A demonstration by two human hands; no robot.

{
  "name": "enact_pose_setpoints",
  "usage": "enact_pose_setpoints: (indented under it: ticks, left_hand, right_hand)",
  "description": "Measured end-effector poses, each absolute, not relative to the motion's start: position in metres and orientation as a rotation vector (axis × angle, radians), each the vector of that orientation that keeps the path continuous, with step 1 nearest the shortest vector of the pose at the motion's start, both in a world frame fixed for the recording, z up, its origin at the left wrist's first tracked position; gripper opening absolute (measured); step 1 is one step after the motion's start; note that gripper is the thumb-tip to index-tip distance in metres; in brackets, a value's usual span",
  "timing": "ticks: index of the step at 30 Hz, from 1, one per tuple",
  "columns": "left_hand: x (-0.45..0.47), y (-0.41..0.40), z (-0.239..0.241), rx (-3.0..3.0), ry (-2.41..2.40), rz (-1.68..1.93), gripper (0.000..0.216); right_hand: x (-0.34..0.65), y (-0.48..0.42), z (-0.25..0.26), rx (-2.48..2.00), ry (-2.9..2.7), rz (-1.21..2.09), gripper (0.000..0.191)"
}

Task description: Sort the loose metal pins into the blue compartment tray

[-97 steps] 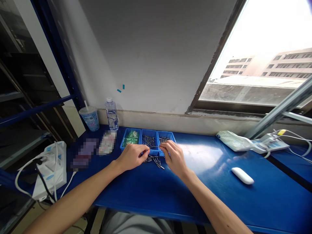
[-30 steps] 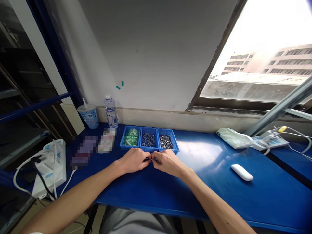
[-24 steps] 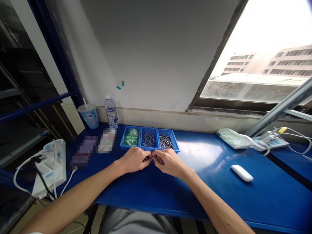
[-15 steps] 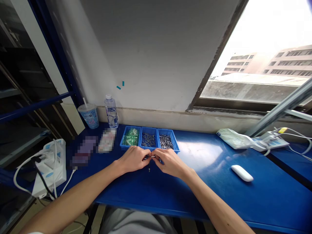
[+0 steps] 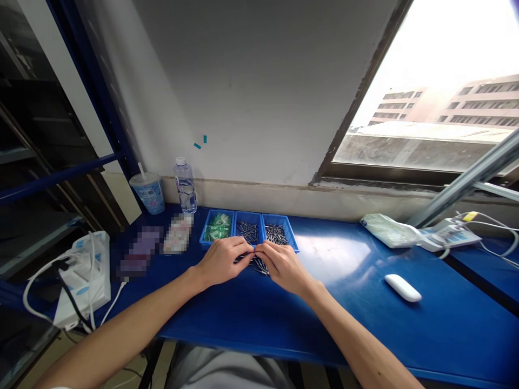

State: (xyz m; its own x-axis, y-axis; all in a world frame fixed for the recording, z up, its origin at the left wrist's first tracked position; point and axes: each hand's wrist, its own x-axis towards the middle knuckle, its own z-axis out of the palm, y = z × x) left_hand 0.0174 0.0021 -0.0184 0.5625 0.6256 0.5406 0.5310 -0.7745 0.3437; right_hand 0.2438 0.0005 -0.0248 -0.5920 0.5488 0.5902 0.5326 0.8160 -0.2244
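My left hand [image 5: 227, 260] and my right hand [image 5: 284, 266] meet fingertip to fingertip just in front of the blue trays. Both are closed in a pinch, and whatever they grip between them is too small and covered to name. Below the fingers, partly hidden by my right hand, thin silver metal pins [image 5: 260, 266] lie on the table. Behind my hands stand three joined blue trays: the left tray [image 5: 205, 237] has green and clear pieces, the middle tray [image 5: 248, 217] thin metal pins, and the right tray [image 5: 292, 242] shorter, denser metal pieces.
A water bottle [image 5: 185, 186] and a lidded cup [image 5: 148, 194] stand at the back left. Power strips with cables lie at far left [image 5: 95, 278] and far right [image 5: 458, 233]. A white oval case [image 5: 403, 288] and a plastic packet [image 5: 387, 229] are on the right.
My fingertips have risen slightly towards the trays. The pale thin piece seen between them is now covered, and the pins beneath show more.
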Motion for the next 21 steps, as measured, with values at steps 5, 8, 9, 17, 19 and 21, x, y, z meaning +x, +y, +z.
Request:
enact_pose_setpoints:
  ticks: [5, 8, 9, 17, 19, 21]
  left_hand:
    - [0.0172, 0.0018, -0.018, 2.644, 0.993, 0.976, 0.023]
    - [0.0168, 0.0026, -0.0183, 2.645, 0.994, 0.975, 0.024]
    - [0.0167, 0.0028, -0.0182, 2.646, 0.991, 0.98, 0.024]
    - [0.0169, 0.0045, -0.0188, 2.679, 0.952, 1.06, 0.019]
    - [0.0169, 0.005, -0.0188, 2.693, 0.938, 1.089, 0.018]
    - [0.017, 0.0053, -0.0185, 2.699, 0.923, 1.105, 0.017]
  right_hand:
    - [0.2427, 0.0, -0.026, -0.814, -2.314, 0.034, 0.021]
    - [0.2419, -0.0001, -0.0266, -0.834, -2.305, 0.028, 0.021]
    - [0.2418, -0.0002, -0.0266, -0.84, -2.31, 0.031, 0.023]
    - [0.2423, 0.0009, -0.0264, -0.818, -2.31, 0.053, 0.027]
    - [0.2419, 0.0014, -0.0269, -0.812, -2.303, 0.044, 0.025]
    - [0.2414, 0.0016, -0.0271, -0.802, -2.289, 0.033, 0.024]
